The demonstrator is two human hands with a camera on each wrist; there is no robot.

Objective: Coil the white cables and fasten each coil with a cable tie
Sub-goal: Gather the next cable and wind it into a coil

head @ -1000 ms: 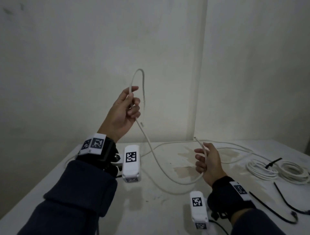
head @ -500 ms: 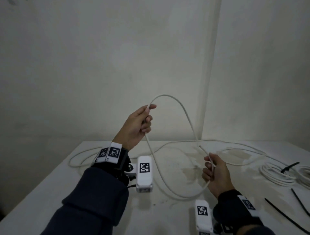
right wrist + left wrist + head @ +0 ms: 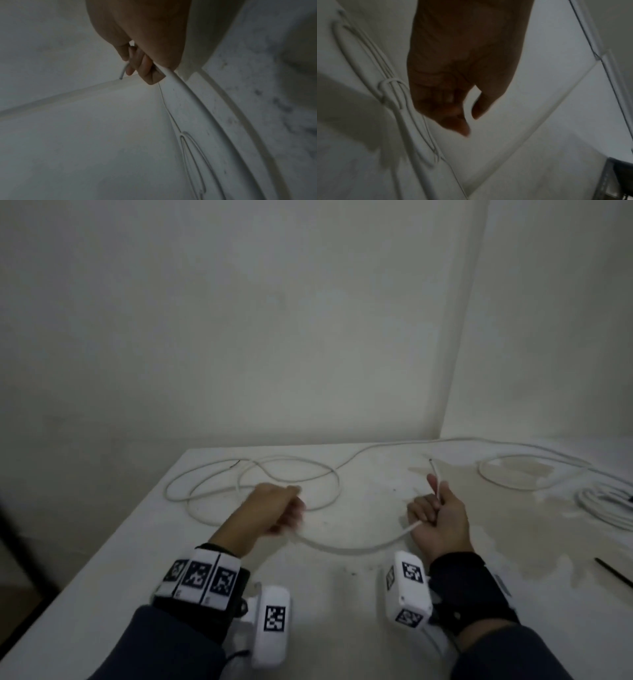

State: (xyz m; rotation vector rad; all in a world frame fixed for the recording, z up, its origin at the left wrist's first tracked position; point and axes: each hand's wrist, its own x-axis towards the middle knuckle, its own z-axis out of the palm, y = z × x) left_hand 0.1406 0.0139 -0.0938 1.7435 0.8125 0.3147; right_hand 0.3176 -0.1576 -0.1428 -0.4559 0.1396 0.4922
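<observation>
A white cable [image 3: 356,549] sags in an arc between my two hands, low over the white table [image 3: 342,628]. My right hand [image 3: 435,508] grips it in a fist, with the short cut end [image 3: 432,467] sticking up past the thumb. The right wrist view shows the fingers [image 3: 145,67] curled round the cable [image 3: 180,83]. My left hand [image 3: 284,511] is blurred, fingers curled, and the cable runs in under it. Loose loops [image 3: 260,470] of the same cable lie behind that hand. In the left wrist view the curled fingers [image 3: 450,111] hang beside those loops [image 3: 392,94].
A finished white coil [image 3: 603,505] lies at the table's right edge. A black cable tie [image 3: 613,571] lies near the front right. More cable [image 3: 513,477] loops along the back by the wall corner. The table's left edge drops off beside my left arm.
Both hands have come down to the table. The left hand dropped from its raised position, and the tall loop it held in the air is gone; the cable now hangs low between the hands.
</observation>
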